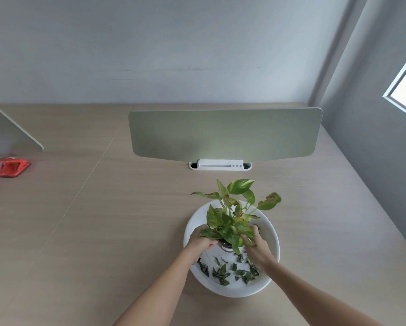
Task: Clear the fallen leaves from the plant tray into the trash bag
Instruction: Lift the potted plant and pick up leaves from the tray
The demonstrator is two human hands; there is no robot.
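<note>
Unreadably small, marks on white holder.

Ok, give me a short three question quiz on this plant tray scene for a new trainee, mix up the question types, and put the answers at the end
1. True or false: the fallen leaves have already been cleared from the white tray.
2. Where do the left hand and right hand sit? A: flat on the desk. B: either side of the potted plant. C: on the red object.
3. Fill in: the trash bag is ___ in this view.

Key: 1 false; 2 B; 3 not visible.
</note>
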